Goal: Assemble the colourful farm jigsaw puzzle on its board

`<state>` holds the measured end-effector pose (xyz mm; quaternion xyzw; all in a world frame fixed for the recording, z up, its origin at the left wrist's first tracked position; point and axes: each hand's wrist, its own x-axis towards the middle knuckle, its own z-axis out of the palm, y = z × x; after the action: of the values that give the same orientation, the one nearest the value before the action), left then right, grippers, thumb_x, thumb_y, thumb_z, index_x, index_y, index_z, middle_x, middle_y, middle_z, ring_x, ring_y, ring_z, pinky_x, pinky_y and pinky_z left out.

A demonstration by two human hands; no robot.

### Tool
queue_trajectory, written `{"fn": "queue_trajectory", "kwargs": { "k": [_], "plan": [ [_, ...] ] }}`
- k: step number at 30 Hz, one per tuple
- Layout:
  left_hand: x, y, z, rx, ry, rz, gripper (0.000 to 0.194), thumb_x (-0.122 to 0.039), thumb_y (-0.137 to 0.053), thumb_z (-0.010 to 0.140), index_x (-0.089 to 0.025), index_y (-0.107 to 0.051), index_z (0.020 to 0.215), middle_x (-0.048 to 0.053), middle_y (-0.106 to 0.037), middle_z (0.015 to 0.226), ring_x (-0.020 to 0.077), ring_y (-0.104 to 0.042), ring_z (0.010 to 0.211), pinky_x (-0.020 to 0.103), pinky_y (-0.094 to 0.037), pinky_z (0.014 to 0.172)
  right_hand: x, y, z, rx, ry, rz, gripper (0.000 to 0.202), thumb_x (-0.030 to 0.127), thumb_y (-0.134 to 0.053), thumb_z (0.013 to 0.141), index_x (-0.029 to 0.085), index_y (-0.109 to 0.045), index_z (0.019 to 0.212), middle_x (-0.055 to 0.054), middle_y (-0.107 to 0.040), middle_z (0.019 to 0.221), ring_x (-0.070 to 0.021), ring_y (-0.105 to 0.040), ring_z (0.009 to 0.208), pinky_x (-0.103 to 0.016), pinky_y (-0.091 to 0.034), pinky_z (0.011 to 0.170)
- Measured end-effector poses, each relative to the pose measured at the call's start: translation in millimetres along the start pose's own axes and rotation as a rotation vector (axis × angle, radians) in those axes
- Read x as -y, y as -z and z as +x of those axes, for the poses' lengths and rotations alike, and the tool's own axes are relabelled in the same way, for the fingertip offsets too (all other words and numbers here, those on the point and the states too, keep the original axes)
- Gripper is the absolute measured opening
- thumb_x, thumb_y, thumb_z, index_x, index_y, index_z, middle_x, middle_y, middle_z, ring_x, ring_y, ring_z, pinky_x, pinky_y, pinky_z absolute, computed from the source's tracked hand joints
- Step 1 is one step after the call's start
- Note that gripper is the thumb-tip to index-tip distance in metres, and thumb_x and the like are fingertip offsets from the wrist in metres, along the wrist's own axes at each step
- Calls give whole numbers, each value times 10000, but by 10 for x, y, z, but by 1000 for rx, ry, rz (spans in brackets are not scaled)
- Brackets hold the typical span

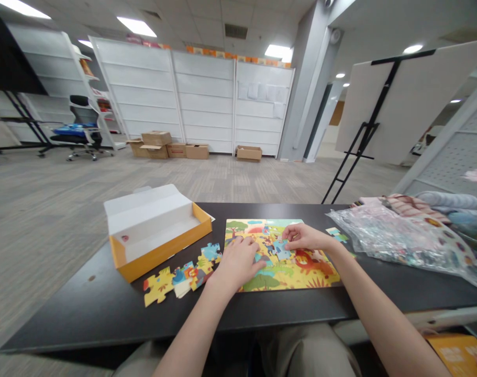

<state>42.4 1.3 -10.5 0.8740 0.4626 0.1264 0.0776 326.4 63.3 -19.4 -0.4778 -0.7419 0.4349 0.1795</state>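
Right hand [303, 236] pinching a pale-blue piece [280, 250] over the middle of the jigsaw [277, 271] on the black table [85, 310], left hand [240, 261] spread loosely across the left side! Light, stiffish card by my reckoning, its tabs easily bent, so edges are the place to grip. Fingers mask its right edge; lifted or seated, I can't tell.

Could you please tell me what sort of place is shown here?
Probably an office or a similar commercial room, though I cannot be sure: there is a wheeled office chair, ceiling light panels and tall white wall units.
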Motion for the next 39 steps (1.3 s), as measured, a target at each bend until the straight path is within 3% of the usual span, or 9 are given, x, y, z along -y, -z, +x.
{"fn": "queue_trajectory", "kwargs": {
  "k": [8,12,16,20,25,31,35,39],
  "plan": [
    [-22,7,2,14,10,13,304,-458,-628,895,-189,-668,1030,92,-658,1196,305,-577,1150,435,-508,949,-4,-12,-1,13,-10,67,468,492,-861,660,165,-642,913,22,-638,659,-119,-578,591,-225,-420,538],
    [-24,15,2,12,12,14,298,-458,-629,893,-192,-665,1023,90,-657,1185,304,-578,1145,428,-508,939,-15,4,59,-216,3,206,479,536,-821,687,185,-606,934,15,-649,689,-118,-575,576,-237,-437,530],
    [-41,27,1,17,18,15,309,-463,-613,897,-187,-661,1026,95,-653,1192,308,-572,1144,433,-500,940,-90,5,208,-471,26,142,501,574,-812,653,189,-633,920,-26,-682,767,-164,-636,680,-288,-508,620],
    [-50,27,0,22,19,22,301,-461,-599,903,-194,-659,1027,101,-652,1184,303,-569,1142,419,-482,955,-200,-33,355,-572,29,89,507,570,-814,626,200,-641,927,-42,-692,794,-192,-662,730,-332,-544,699],
    [-49,20,-8,12,8,28,318,-470,-600,904,-187,-652,1040,113,-645,1179,308,-566,1144,426,-482,955,-277,-109,462,-681,45,61,446,519,-747,704,214,-602,995,-56,-688,841,-207,-674,781,-347,-556,719],
    [-64,14,-18,4,9,35,318,-475,-594,908,-184,-647,1026,109,-648,1166,316,-570,1135,427,-498,926,-159,-184,446,-708,24,-208,245,408,-645,813,218,-602,961,-74,-706,962,-198,-674,779,-346,-548,726],
    [-70,20,-23,-4,5,43,301,-457,-578,919,-186,-653,1028,120,-644,1188,312,-568,1151,429,-493,946,-48,-223,376,-691,100,-356,260,419,-621,852,208,-653,1001,-98,-677,1056,-213,-662,831,-374,-536,804],
    [-72,30,-18,7,2,39,308,-454,-590,911,-177,-654,1028,128,-643,1195,317,-569,1147,443,-494,948,-45,-256,342,-589,209,-479,289,419,-652,848,206,-687,1040,-121,-651,1152,-256,-644,1000,-416,-498,939]
  ]
}}
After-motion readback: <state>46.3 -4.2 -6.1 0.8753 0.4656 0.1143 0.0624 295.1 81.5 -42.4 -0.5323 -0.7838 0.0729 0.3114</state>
